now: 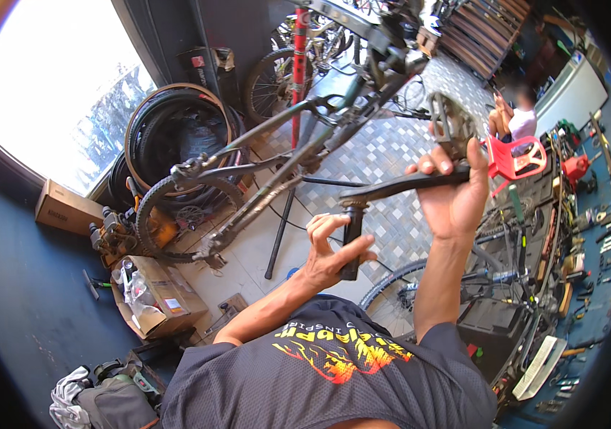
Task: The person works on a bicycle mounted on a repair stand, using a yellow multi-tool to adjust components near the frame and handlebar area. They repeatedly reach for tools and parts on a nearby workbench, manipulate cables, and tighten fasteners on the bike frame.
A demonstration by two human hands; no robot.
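My right hand (452,196) is closed around a black bicycle crank arm (398,186), holding it up roughly level. A metal cage pedal (452,123) sits at the crank's outer end, above my fingers. From the other end a dark crank spindle (352,243) points down, with a brownish ring near its top. My left hand (327,254) is at this spindle, its thumb across the shaft and its curled fingers beside it. Beyond my hands, a bicycle frame (298,154) without wheels hangs slanted near a red stand post (299,64).
Tyres (177,136) are stacked by the window at left, near an open cardboard box (155,297). At right, tools line a cluttered bench and wall, with another bicycle wheel (395,289) below. A person sits far back by a red chair (516,159).
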